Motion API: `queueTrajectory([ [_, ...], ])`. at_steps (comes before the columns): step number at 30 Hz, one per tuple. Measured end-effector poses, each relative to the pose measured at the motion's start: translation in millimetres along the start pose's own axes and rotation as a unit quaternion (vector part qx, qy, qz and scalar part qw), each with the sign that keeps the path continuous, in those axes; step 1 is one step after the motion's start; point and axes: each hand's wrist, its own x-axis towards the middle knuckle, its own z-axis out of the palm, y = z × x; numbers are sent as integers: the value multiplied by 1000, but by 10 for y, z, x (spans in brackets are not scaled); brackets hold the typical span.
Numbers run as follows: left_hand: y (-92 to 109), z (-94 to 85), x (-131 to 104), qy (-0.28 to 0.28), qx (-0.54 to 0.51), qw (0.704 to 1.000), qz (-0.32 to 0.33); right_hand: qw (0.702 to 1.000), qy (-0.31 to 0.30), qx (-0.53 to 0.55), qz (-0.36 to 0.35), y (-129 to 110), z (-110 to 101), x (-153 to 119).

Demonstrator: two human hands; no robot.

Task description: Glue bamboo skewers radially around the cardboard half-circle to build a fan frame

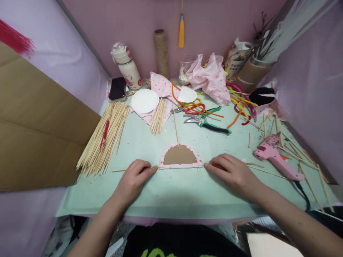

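Observation:
A half-circle of brown cardboard lies flat before me, its border wrapped in pink dotted fabric. Along its straight edge runs a thin bamboo stick that pokes out at the left, beyond my left hand. That hand pinches the stick just left of the half-circle. On the other side my right hand has its fingertips closed on the stick at the right corner. Another bamboo stick stands away from the top of the curve, its lower end touching the cardboard.
Bundled bamboo sticks lie left beside a large cardboard sheet. Green-handled pruning shears, a white disc and pipe cleaners lie behind. A pink glue gun rests right among loose sticks. A bottle stands at the back.

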Motion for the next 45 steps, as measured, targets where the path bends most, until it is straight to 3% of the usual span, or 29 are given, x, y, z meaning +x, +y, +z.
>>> queueTrajectory([
  [9,13,31,14,0,-53,997,-61,1000,-4,-14,-4,16,51,-42],
  [23,-98,72,-17,3,43,997,66,1000,0,-9,15,12,66,-61],
  [31,-76,48,3,-2,39,997,60,1000,-2,-12,8,8,43,-31],
  [39,-50,47,23,-8,2,1000,-12,1000,-2,-17,5,15,53,-35],
  [45,-66,46,15,-15,4,1000,15,1000,-2,-19,5,6,52,-21],
])
